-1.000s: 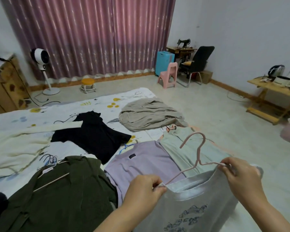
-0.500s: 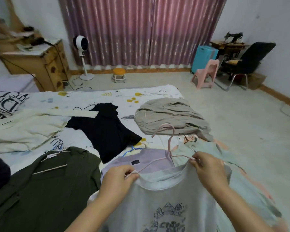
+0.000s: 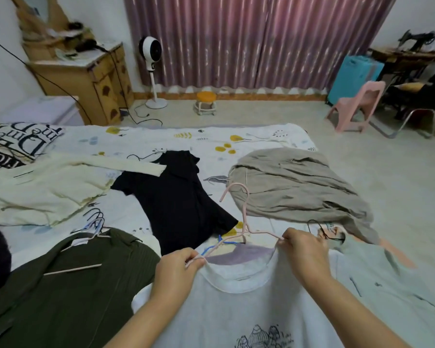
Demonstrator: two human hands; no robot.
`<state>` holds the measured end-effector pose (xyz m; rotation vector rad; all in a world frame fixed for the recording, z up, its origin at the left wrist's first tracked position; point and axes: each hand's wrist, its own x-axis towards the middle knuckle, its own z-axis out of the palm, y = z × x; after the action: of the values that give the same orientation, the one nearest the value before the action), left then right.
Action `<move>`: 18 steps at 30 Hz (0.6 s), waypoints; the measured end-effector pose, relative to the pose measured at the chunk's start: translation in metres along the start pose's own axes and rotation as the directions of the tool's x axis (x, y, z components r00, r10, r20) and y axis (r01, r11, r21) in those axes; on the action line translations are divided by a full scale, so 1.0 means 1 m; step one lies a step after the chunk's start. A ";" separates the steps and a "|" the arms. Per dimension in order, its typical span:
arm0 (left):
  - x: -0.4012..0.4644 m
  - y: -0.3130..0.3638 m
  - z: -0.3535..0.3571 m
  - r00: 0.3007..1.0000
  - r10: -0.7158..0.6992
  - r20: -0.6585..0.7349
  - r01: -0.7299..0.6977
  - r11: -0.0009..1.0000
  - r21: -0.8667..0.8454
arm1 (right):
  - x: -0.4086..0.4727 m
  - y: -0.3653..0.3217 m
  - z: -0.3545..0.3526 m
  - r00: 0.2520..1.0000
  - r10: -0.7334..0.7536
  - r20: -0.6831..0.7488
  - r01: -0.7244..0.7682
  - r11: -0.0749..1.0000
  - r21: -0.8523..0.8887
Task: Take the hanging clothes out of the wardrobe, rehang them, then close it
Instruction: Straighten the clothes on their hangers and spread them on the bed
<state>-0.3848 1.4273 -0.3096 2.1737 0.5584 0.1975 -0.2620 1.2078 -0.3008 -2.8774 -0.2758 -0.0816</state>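
Both hands are clamped on a thin pink wire hanger (image 3: 245, 231) at the neckline of a white printed T-shirt (image 3: 239, 305): left hand (image 3: 177, 268) on one arm, right hand (image 3: 305, 254) on the other. The hanger's long axis runs left to right above the bed (image 3: 141, 209); its hook points away, toward the curtains.

Bed (image 3: 261, 136) with a white sheet printed in yellow and grey motifs, spread with loose clothing.

On the sheet lie a cream knitted long-sleeved top (image 3: 43, 189) at the left, a black short-sleeved shirt (image 3: 176, 202) in the middle, a crumpled beige-grey jacket (image 3: 296, 187) at the right, a dark olive-green ribbed garment (image 3: 60, 285) on a hanger at the near left, and a pale mint-green top (image 3: 377, 277) at the near right. A black-and-white lettered pillow (image 3: 13, 144) sits at the far left.
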 end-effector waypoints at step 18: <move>0.127 -0.176 0.155 0.980 -0.149 0.130 0.108 0.955 0.276 | 0.064 0.010 0.255 0.978 -0.020 0.208 0.052 0.988 -0.145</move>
<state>-0.2772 1.4680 -0.5504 2.3778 0.6703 -0.1187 -0.1893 1.2743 -0.5449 -3.0336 -0.3758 0.2001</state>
